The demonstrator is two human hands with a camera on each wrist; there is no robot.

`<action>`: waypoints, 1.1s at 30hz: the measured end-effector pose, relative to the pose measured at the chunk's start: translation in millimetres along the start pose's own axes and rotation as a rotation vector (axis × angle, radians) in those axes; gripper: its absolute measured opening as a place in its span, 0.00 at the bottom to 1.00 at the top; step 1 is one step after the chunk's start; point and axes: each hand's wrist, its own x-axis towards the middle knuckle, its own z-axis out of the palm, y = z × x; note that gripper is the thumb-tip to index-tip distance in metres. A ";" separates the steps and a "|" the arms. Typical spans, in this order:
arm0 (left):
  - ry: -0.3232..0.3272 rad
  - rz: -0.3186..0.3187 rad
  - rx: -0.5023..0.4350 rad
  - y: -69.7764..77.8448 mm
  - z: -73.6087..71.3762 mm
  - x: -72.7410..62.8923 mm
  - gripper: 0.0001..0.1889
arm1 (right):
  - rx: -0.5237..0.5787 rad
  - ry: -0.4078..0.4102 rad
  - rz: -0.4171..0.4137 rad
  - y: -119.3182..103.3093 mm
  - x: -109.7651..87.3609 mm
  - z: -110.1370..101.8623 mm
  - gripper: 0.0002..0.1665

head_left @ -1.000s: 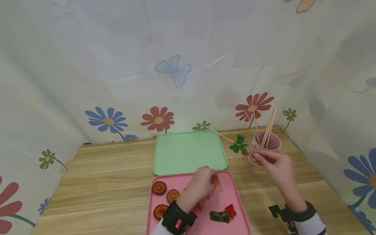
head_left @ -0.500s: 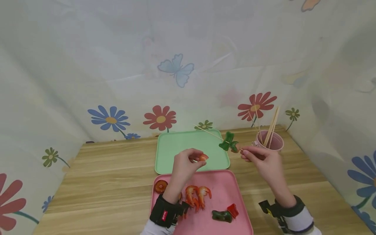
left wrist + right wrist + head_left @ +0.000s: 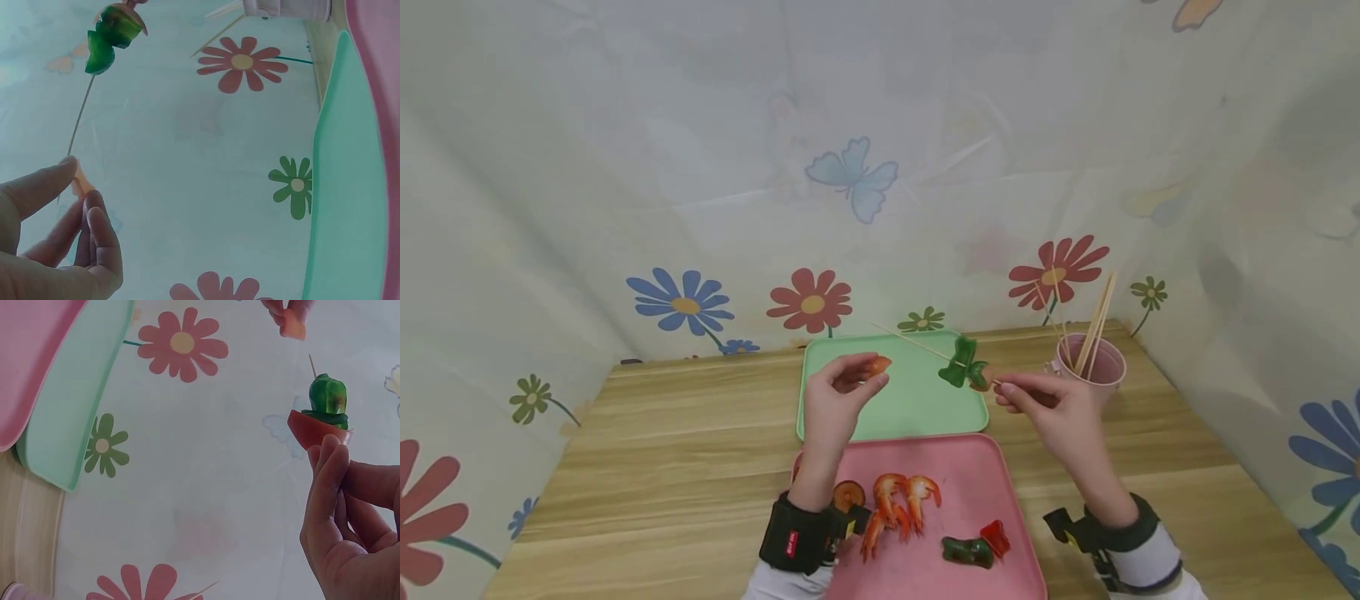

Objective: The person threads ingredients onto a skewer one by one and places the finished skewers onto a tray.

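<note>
My left hand [image 3: 838, 400] pinches a small orange wedge-shaped piece [image 3: 879, 365] between thumb and fingers, above the green tray [image 3: 895, 421]. Facing it, my right hand [image 3: 1060, 412] pinches the near end of a thin wooden skewer [image 3: 906, 338]. Threaded close to the right fingers are green pepper pieces [image 3: 957, 363] and an orange-red wedge [image 3: 312, 430]. The skewer's bare tip points left toward the piece in my left hand. In the head view a gap separates them; in the left wrist view [image 3: 81, 115] they overlap.
A pink tray [image 3: 966, 471] in front holds shrimp [image 3: 917, 500], a brown mushroom cap [image 3: 848, 495], a green pepper piece [image 3: 967, 551] and a red piece [image 3: 996, 538]. A pink cup [image 3: 1107, 367] of skewers stands at the back right. Flowered cloth [image 3: 700, 200] hangs behind.
My left hand has lifted the orange piece off the pink tray and moved up and left with it. My right hand has carried the skewer leftward over the green tray.
</note>
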 end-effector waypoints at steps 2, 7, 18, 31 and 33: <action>0.019 -0.032 -0.069 0.7 -4.1 2.0 0.15 | 0.009 -0.003 -0.007 -2.3 -0.1 1.4 0.14; 0.078 -0.116 -0.231 3.0 -12.5 6.6 0.17 | 0.010 -0.006 -0.037 -8.7 -0.8 5.1 0.13; 0.169 -0.235 -0.612 21.9 -28.5 8.5 0.08 | 0.035 -0.049 -0.050 -13.1 -2.7 15.3 0.11; 0.028 -0.300 -0.851 24.5 -38.1 10.3 0.10 | 0.037 -0.084 -0.017 -13.6 -6.6 21.5 0.10; -0.003 -0.307 -0.890 24.6 -39.0 9.6 0.11 | 0.031 -0.087 -0.019 -13.6 -7.1 21.9 0.10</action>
